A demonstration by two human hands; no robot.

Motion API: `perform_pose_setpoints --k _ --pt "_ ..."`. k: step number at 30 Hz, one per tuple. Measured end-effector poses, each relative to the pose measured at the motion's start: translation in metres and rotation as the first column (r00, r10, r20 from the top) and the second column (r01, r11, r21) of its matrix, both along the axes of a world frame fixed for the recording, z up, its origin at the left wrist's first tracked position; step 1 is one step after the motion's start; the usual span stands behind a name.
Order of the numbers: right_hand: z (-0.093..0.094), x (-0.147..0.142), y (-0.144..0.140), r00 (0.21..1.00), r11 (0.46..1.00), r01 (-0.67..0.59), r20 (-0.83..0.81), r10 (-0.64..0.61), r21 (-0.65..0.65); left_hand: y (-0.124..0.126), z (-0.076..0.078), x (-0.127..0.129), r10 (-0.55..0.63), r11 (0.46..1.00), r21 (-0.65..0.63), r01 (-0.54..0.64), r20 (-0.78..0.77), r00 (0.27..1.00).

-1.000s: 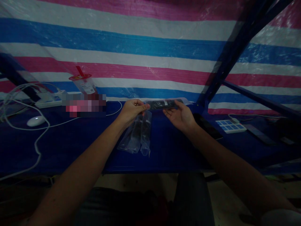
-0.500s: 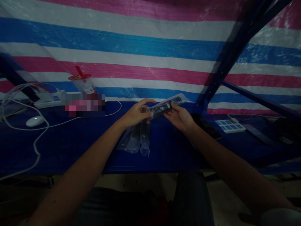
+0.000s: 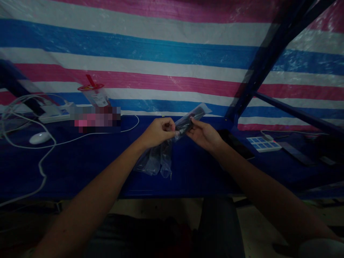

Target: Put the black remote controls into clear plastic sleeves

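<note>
Between my hands, above the blue table [image 3: 107,179], is a clear plastic bag [image 3: 202,109] with a dark, long object [image 3: 184,125] inside; its kind is too dim to tell. My left hand [image 3: 161,130] pinches the bag's near left end between thumb and fingers. Around the middle of the bag, my right hand [image 3: 203,134] grips from the right, thumb on top. The bag slants up to the right. Below my left hand lie several clear plastic bags [image 3: 153,163] side by side, partly hidden by that hand; dark contents show faintly.
To the left are a cup with a red lid and straw [image 3: 96,96], a white mouse [image 3: 40,138], looping white cables [image 3: 43,168] and a power strip [image 3: 56,116]. On the right lie a dark tablet [image 3: 236,143], a white-and-blue socket block [image 3: 263,144] and a phone [image 3: 295,153]. Striped sheeting hangs behind.
My left fingers have closed from a spread hold into a pinch at the bag's end. The bag has tilted more steeply, its far end shifting slightly left and up.
</note>
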State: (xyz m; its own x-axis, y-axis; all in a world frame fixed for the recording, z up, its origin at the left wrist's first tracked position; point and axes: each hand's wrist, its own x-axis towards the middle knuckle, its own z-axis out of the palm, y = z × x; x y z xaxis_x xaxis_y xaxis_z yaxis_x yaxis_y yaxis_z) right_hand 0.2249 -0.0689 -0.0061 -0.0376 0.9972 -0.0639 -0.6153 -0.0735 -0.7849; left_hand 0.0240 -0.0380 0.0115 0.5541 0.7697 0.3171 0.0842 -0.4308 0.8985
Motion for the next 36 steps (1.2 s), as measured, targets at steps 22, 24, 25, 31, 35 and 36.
perform_pose_setpoints --k 22,24,25,31,35,36 --pt "-0.011 0.005 0.009 0.996 0.993 -0.09 0.007 0.09 -0.074 -0.014 -0.007 0.013 0.089 0.722 0.646 0.247 -0.441 0.893" --pt "-0.013 0.005 0.009 0.993 0.988 -0.109 0.026 0.112 -0.107 -0.015 -0.005 0.014 0.058 0.71 0.648 0.275 -0.443 0.895" --pt "-0.014 0.004 0.009 0.991 0.985 -0.117 0.043 0.124 -0.124 -0.016 -0.004 0.014 0.038 0.704 0.648 0.29 -0.442 0.896" --pt "-0.019 0.002 0.007 0.955 0.984 -0.144 0.244 0.166 -0.108 -0.028 0.003 0.012 -0.107 0.761 0.56 0.327 -0.388 0.915" --pt "-0.018 -0.003 0.0 0.937 0.969 -0.222 0.254 0.242 -0.106 -0.026 0.007 0.003 -0.132 0.898 0.391 0.203 -0.2 0.971" --pt "-0.018 -0.004 -0.001 0.937 0.966 -0.231 0.241 0.252 -0.114 -0.023 0.007 0.0 -0.055 0.919 0.382 0.102 -0.133 0.99"
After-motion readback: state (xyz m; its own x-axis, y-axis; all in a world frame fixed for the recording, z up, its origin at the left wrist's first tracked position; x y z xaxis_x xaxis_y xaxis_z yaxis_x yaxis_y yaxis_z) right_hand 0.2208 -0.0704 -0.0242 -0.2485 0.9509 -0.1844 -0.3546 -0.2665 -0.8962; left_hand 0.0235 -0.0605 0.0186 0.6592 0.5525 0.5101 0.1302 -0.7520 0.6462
